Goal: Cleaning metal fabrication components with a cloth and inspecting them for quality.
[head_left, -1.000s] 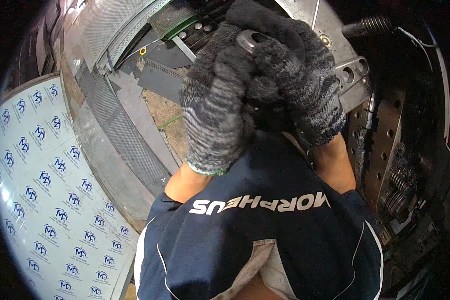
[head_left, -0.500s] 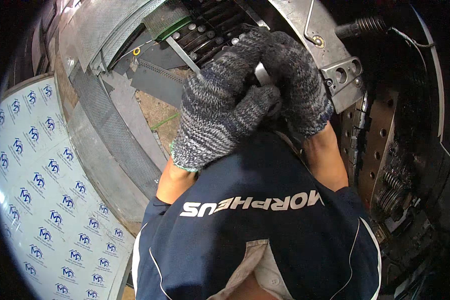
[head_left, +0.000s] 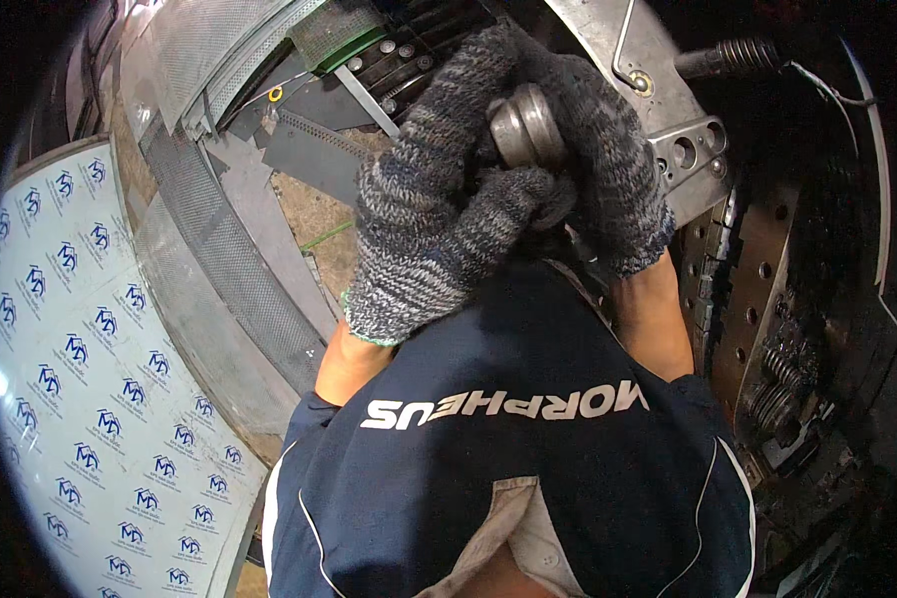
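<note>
A rounded, stepped steel part [head_left: 528,128], like a turned metal cylinder, shows between my two gloved hands in front of my chest. My left hand [head_left: 434,189], in a grey knitted glove, curls around its left and near sides, thumb pressed below it. My right hand [head_left: 608,149], in a matching dark glove, wraps its right side. The fingertips of both hands meet beyond the part, and its lower end is hidden behind the left thumb.
A pale sheet [head_left: 120,399] with blue print lies at the left. Perforated metal strips [head_left: 239,259] curve beside it. A flat metal plate with holes [head_left: 690,154] stands right of my hands, near a dark coil spring [head_left: 733,57]. Several bolts [head_left: 399,65] sit at the back.
The steel part shows much more between the gloves; before, only a small shiny piece was visible. My hands have spread slightly apart around it.
</note>
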{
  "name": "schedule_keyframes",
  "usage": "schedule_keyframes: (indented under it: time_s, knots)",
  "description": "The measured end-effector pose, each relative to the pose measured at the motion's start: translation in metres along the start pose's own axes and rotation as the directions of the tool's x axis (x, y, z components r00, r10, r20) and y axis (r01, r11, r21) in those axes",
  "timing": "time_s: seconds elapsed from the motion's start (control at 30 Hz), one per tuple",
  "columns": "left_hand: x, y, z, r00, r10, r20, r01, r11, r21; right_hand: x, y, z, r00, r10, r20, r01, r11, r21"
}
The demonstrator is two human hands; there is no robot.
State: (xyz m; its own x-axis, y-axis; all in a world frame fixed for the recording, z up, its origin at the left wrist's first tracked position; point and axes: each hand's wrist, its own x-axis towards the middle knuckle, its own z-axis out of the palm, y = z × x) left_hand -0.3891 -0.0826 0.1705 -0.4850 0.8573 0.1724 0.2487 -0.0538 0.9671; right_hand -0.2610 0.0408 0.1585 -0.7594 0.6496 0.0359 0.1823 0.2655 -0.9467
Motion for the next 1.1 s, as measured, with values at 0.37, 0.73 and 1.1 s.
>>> schedule_keyframes:
  time_s: [0.37, 0.73, 1.1]
  knots:
    - [0.009, 0.001, 0.017, 0.999, -0.047, 0.009, 0.047, 0.986, -0.157, -0.002, 0.033, 0.002, 0.969, -0.171, -0.177, 0.171, 0.985, -0.014]
    - [-0.004, 0.015, 0.015, 0.994, -0.108, 0.006, 0.105, 0.95, -0.294, -0.009, -0.004, 0.003, 0.899, -0.437, -0.021, 0.413, 0.864, -0.287]
    - [-0.002, 0.007, 0.019, 0.994, 0.056, 0.091, -0.043, 0.989, -0.138, -0.002, -0.002, -0.016, 0.871, -0.491, 0.02, 0.432, 0.746, -0.507]
